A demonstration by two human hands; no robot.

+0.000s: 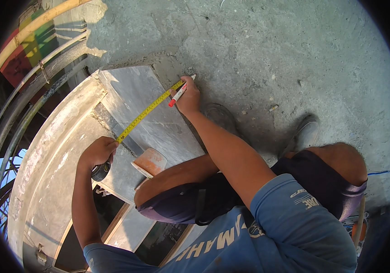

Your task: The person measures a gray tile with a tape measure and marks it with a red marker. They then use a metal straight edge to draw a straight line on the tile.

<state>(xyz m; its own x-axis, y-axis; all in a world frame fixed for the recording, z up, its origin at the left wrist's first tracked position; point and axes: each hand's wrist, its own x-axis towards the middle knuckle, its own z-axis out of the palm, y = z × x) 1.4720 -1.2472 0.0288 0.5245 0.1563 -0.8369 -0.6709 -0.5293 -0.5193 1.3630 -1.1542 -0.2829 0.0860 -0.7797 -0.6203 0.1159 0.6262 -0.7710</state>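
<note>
The yellow tape measure (pixel 146 113) — light and bendy, probably — is best held where it is pinched by the left hand (pixel 97 154) and right hand (pixel 189 98) (a marker pen (pixel 177 95) is held too).

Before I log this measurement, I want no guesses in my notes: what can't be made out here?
- Yellow tape blade's end: head view, covered by the right hand.
- Its fine graduations: head view, too small.
- Tape measure case: head view, partly behind the left hand.
- Blue T-shirt: head view, cut off by the lower edge.
</note>
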